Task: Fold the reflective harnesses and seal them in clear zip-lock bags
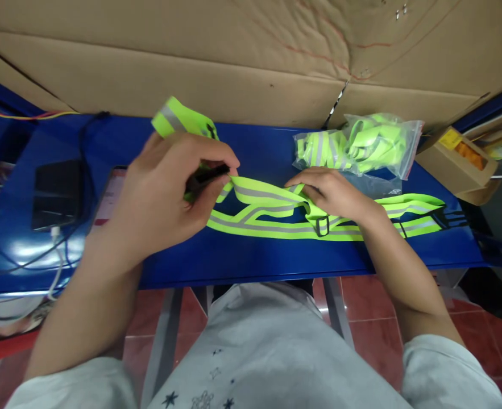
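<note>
A neon-yellow reflective strap (268,229) with a grey stripe lies in loops along the blue table. My left hand (174,187) is raised over its left part, thumb and forefinger pinched on the strap by a black piece, perhaps a buckle. One strap end sticks up behind that hand. My right hand (331,193) rests lower, fingers curled around another stretch of the strap. Close below it sits a black slider buckle (323,226). At the far right the strap ends in black clips (453,218).
Behind my right hand lie clear plastic bags (361,142) of folded yellow straps. A small cardboard box (457,162) stands at the right. On the left are a black power bank (57,195) with a white cable and a phone (110,196). Cardboard (191,74) lines the back.
</note>
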Available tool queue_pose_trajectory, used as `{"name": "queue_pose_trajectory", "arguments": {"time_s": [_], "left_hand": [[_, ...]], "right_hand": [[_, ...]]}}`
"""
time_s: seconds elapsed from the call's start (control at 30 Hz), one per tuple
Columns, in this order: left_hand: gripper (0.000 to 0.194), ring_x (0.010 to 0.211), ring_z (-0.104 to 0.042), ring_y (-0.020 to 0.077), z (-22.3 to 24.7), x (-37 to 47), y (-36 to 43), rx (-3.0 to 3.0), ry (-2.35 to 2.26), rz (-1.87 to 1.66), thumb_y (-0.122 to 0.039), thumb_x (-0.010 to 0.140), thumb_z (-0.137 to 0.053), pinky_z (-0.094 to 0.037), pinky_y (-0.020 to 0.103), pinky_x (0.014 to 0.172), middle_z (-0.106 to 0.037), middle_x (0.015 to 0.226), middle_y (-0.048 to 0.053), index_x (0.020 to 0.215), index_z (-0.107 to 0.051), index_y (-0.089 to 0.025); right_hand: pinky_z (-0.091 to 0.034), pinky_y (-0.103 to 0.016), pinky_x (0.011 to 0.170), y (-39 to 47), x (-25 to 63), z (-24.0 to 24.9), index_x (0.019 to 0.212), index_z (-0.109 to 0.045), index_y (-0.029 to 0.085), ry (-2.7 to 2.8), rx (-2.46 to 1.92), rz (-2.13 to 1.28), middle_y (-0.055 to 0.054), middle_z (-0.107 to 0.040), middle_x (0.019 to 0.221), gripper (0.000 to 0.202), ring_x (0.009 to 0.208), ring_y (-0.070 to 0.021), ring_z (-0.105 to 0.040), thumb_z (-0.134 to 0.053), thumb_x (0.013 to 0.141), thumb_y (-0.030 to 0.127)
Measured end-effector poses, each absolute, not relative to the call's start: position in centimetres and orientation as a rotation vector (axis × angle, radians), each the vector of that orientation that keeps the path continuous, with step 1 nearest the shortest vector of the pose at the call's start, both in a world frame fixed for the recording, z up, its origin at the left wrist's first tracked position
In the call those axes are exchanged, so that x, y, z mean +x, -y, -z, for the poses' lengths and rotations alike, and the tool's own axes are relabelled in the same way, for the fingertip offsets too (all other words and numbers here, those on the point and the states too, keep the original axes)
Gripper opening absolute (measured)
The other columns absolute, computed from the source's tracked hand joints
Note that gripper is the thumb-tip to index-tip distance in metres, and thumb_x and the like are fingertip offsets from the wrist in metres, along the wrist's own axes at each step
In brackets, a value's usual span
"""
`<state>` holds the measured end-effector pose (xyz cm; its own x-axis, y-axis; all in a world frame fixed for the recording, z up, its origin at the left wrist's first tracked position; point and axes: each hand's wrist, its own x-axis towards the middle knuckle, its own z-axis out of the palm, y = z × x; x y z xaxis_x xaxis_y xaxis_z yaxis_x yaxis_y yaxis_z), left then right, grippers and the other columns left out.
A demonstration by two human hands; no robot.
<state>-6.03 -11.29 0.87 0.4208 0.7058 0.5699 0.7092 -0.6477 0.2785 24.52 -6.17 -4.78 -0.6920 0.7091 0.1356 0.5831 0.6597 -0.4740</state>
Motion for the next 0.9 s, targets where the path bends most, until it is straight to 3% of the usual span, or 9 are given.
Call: {"name": "queue_pose_trajectory", "arguments": {"time_s": [0.17, 0.3, 0.4, 0.5, 0.57, 0.67, 0.77, 0.83, 0.9], "left_hand": [[0.028, 0.107, -0.074, 0.0286, -1.4, -6.6, 11.8, -2.56, 1.153, 0.937, -0.017, 0.088, -0.067, -0.051, 0.056, 0.11, -0.075, 0.105, -0.001, 0.115, -0.064, -0.024], [0.027, 0.106, -0.074, 0.0276, -1.3, -6.5, 12.2, -2.538, 1.203, 0.945, -0.024, 0.088, -0.07, -0.051, 0.053, 0.11, -0.075, 0.106, -0.001, 0.115, -0.068, -0.024], [0.027, 0.109, -0.073, 0.0278, -1.4, -5.8, 12.5, -2.52, 1.302, 1.0, -0.024, 0.087, -0.071, -0.053, 0.053, 0.112, -0.076, 0.11, -0.001, 0.114, -0.07, -0.025], [0.027, 0.11, -0.072, 0.0289, -2.3, -4.6, 12.4, -2.459, 1.381, 1.054, -0.024, 0.088, -0.07, -0.053, 0.054, 0.113, -0.075, 0.114, 0.001, 0.116, -0.071, -0.024], [0.026, 0.113, -0.071, 0.0296, -3.0, -3.7, 12.0, -2.433, 1.42, 1.031, -0.024, 0.091, -0.067, -0.052, 0.053, 0.114, -0.074, 0.116, 0.002, 0.116, -0.071, -0.021], [0.026, 0.118, -0.069, 0.0295, -3.7, -2.5, 10.6, -2.38, 1.414, 0.962, -0.026, 0.095, -0.06, -0.053, 0.051, 0.112, -0.071, 0.116, 0.0, 0.118, -0.07, -0.02], [0.032, 0.122, -0.068, 0.0291, -3.8, -1.9, 8.6, -2.306, 1.425, 0.914, -0.022, 0.094, -0.057, -0.051, 0.053, 0.113, -0.069, 0.119, -0.003, 0.125, -0.065, -0.019], [0.037, 0.126, -0.066, 0.0293, -3.7, -1.9, 7.3, -2.255, 1.485, 0.845, -0.018, 0.092, -0.057, -0.049, 0.054, 0.114, -0.067, 0.119, -0.003, 0.129, -0.061, -0.019], [0.035, 0.13, -0.061, 0.0287, -3.7, -2.0, 6.0, -2.209, 1.582, 0.76, -0.02, 0.095, -0.057, -0.047, 0.056, 0.115, -0.062, 0.12, -0.002, 0.13, -0.058, -0.018]], "right_hand": [[-0.059, -0.036, 0.089, 5.5, 25.4, 5.3, 0.105, -0.081, 0.025, 2.326, -1.108, -1.123, -0.001, -0.081, 0.107, 0.037, 0.097, -0.022, -0.075, -0.051, 0.084, 0.016], [-0.055, -0.029, 0.065, 5.4, 25.7, 5.3, 0.108, -0.079, 0.026, 1.978, -1.196, -1.622, 0.0, -0.08, 0.092, 0.036, 0.076, -0.0182, -0.071, -0.059, 0.079, 0.022], [-0.044, -0.024, 0.05, 5.6, 25.5, 5.5, 0.098, -0.077, 0.024, 1.77, -1.316, -1.664, 0.002, -0.072, 0.072, 0.027, 0.057, -0.0129, -0.06, -0.058, 0.079, 0.021], [-0.054, -0.026, 0.063, 5.8, 25.6, 5.6, 0.089, -0.08, 0.025, 1.87, -1.267, -1.657, 0.0, -0.077, 0.086, 0.021, 0.074, -0.0155, -0.069, -0.06, 0.09, 0.032], [-0.06, -0.034, 0.084, 6.1, 25.8, 5.3, 0.093, -0.082, 0.027, 1.976, -1.168, -1.676, -0.003, -0.08, 0.108, 0.038, 0.098, -0.0212, -0.074, -0.053, 0.101, 0.05], [-0.057, -0.041, 0.102, 6.7, 26.2, 4.4, 0.112, -0.081, 0.029, 2.044, -1.051, -1.631, -0.003, -0.075, 0.128, 0.059, 0.123, -0.0264, -0.068, -0.035, 0.105, 0.066], [-0.058, -0.038, 0.095, 7.7, 26.1, 3.8, 0.127, -0.073, 0.029, 2.149, -0.954, -1.549, -0.003, -0.075, 0.125, 0.053, 0.118, -0.027, -0.069, -0.062, 0.093, 0.068], [-0.058, -0.032, 0.08, 8.2, 25.6, 4.0, 0.122, -0.072, 0.024, 2.214, -0.955, -1.515, -0.002, -0.076, 0.111, 0.051, 0.099, -0.0235, -0.071, -0.078, 0.084, 0.058], [-0.054, -0.028, 0.068, 8.4, 24.9, 4.5, 0.113, -0.071, 0.022, 2.167, -0.989, -1.557, -0.001, -0.074, 0.097, 0.039, 0.084, -0.0195, -0.067, -0.078, 0.084, 0.046]]}}
